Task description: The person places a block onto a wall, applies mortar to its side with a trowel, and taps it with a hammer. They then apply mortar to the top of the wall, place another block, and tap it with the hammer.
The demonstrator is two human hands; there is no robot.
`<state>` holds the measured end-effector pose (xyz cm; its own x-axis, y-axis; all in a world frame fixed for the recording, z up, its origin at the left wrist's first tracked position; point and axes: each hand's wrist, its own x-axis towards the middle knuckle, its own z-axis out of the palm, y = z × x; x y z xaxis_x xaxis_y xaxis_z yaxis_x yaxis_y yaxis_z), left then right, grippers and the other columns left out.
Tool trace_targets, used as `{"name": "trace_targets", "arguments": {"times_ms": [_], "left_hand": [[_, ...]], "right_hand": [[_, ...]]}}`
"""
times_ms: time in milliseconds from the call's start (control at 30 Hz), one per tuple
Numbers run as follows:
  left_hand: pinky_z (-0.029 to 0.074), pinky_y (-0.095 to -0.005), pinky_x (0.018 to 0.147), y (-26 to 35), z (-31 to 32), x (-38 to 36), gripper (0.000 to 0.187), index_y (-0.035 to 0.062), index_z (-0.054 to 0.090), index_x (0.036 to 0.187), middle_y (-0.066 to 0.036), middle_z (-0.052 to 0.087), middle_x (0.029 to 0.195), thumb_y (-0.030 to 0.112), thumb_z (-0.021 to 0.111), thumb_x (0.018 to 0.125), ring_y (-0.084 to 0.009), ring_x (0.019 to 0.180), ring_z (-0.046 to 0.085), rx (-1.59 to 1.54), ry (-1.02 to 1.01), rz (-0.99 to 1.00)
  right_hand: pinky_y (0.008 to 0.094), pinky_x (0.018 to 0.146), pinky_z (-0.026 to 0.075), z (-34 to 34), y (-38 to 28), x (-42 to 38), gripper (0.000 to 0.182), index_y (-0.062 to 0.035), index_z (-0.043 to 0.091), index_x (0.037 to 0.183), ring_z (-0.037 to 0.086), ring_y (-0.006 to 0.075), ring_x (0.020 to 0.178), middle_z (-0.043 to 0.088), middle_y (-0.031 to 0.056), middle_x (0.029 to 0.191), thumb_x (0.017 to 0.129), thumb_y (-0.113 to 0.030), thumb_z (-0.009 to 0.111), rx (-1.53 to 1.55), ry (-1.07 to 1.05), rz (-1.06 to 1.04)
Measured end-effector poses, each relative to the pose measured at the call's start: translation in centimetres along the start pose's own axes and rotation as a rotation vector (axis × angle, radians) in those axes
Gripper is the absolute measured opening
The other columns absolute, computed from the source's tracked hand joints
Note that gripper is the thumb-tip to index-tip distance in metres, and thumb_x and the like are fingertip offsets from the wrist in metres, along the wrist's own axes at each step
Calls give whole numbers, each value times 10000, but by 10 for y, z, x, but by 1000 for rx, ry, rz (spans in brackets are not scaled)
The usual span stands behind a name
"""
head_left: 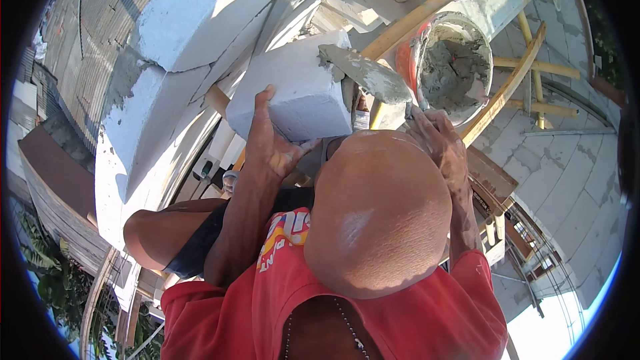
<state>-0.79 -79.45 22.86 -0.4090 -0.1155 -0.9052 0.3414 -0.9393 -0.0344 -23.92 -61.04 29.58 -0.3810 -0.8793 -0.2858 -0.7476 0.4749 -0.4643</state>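
My left hand (275,150) is wrapped round the lower side of a pale grey block (291,87), thumb and fingers spread along its faces. Closed on the handle end of a trowel, my right hand (441,139) is just below a bucket. The trowel (373,75) has a blade coated in wet grey mortar, and its tip is at the upper right end of the block. Mortar shows on that end face. The bucket (490,87), orange-red outside, holds grey mortar and stands right of the trowel. The trowel handle is mostly hidden by my fingers.
Wooden poles (440,1) cross behind and beside the bucket. A block wall (560,180) is at the right, and a whitish wall (177,40) at the upper left. Corrugated sheets (93,20) lie beyond it. A bald head (380,210) hides the lower centre.
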Motion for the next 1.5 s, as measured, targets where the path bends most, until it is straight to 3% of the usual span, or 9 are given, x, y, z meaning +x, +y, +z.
{"name": "trace_targets", "arguments": {"times_ms": [333, 567, 767, 967, 1100, 1200, 1300, 1333, 1500], "left_hand": [[400, -610, 1020, -2, -8, -9, 832, 113, 315, 1487, -173, 444, 1420, 516, 684, 860, -346, 1331, 447, 71, -17, -12], [420, -582, 1018, 2, -7, -27, 831, 120, 354, 1477, -159, 488, 1393, 558, 683, 852, -347, 1305, 479, 119, -26, -18], [416, -584, 1013, 5, -23, -15, 836, 133, 355, 1476, -160, 464, 1414, 562, 689, 841, -350, 1314, 463, 40, -15, -17], [397, -607, 1021, 9, -30, -10, 841, 143, 344, 1482, -153, 438, 1438, 563, 684, 837, -353, 1329, 442, 71, 14, 3], [376, -616, 1038, 9, -30, -10, 843, 147, 339, 1488, -153, 437, 1441, 565, 679, 840, -353, 1336, 436, 73, 43, 2], [369, -617, 1044, 6, -27, -13, 843, 153, 341, 1490, -152, 436, 1443, 576, 673, 841, -355, 1334, 437, 80, 40, 17], [365, -619, 1049, 6, -19, -17, 844, 158, 344, 1493, -154, 436, 1448, 587, 667, 842, -357, 1343, 432, 128, 29, 14], [363, -620, 1050, 6, -18, -17, 839, 158, 346, 1493, -154, 435, 1450, 587, 663, 845, -356, 1347, 430, 125, 20, 10], [365, -614, 1052, 7, -13, -17, 817, 162, 349, 1496, -151, 433, 1465, 585, 645, 862, -356, 1362, 423, 125, 20, -16]], "right_hand": [[499, 780, 566, 36, -25, 52, 375, -103, 595, 1333, 665, 374, 1016, 592, 153, 1173, 970, -196, 574, -284, -102, 145], [493, 750, 575, 28, -42, 60, 364, -44, 623, 1283, 684, 383, 978, 623, 184, 1144, 958, -208, 609, -286, -2, 219], [363, 641, 535, -42, -36, 12, 445, -25, 646, 1295, 665, 247, 681, 659, 150, 955, 928, -273, 687, 73, 187, 242], [294, 609, 497, -80, 20, -33, 490, -32, 627, 1339, 590, 112, 662, 648, 106, 857, 919, -281, 665, 190, 40, 841], [455, 830, 536, -50, 65, -7, 421, -7, 657, 1249, 692, 375, 896, 699, 238, 988, 958, -309, 624, -340, 37, 461], [522, 934, 481, -31, 54, 23, 403, 3, 661, 1212, 617, 478, 1040, 677, 280, 1089, 969, -314, 607, -257, -47, 355], [476, 868, 516, -43, 59, 19, 410, 5, 672, 1193, 682, 395, 912, 699, 239, 958, 963, -332, 622, -140, -106, 276], [393, 721, 541, -58, 51, 14, 442, -5, 696, 1186, 674, 238, 715, 679, 139, 788, 952, -378, 650, 45, -211, 590], [271, 526, 466, -87, 43, -27, 535, -25, 688, 1256, 564, 94, 554, 627, 30, 695, 915, -437, 702, 414, -79, 820]]}}
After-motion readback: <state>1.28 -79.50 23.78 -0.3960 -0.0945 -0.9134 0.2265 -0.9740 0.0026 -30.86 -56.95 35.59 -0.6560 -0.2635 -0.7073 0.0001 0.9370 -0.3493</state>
